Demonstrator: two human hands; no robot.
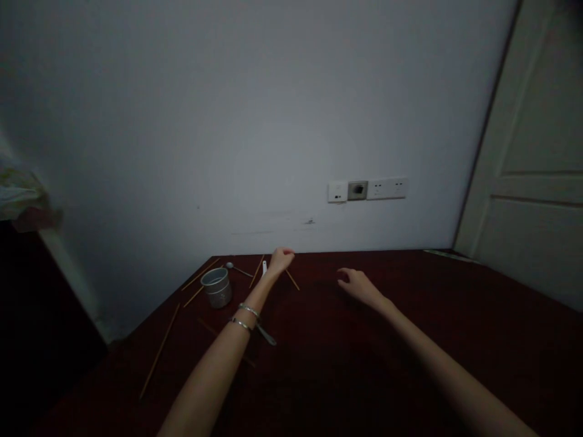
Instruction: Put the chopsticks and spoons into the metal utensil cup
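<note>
My left hand (280, 261) is over the back of the dark red table, its fingers curled together; what they hold, if anything, is hidden. A thin wooden stick (293, 280) shows just beneath that hand, and I cannot tell whether it is touched. Beside the wrist is a white handle (264, 267), partly covered. Under the left forearm a metal utensil handle (266, 335) sticks out. My right hand (359, 285) hovers further right, fingers loosely bent and thumb apart, with nothing in it. A grey metal cup (217, 288) stands upright left of my left arm.
Several thin sticks lie around the cup, including a long stick (159, 352) at the front left. A small spoon (230, 266) lies behind the cup. The wall (273, 121) with sockets (386, 189) borders the table (364, 376); a door (537, 182) stands at right.
</note>
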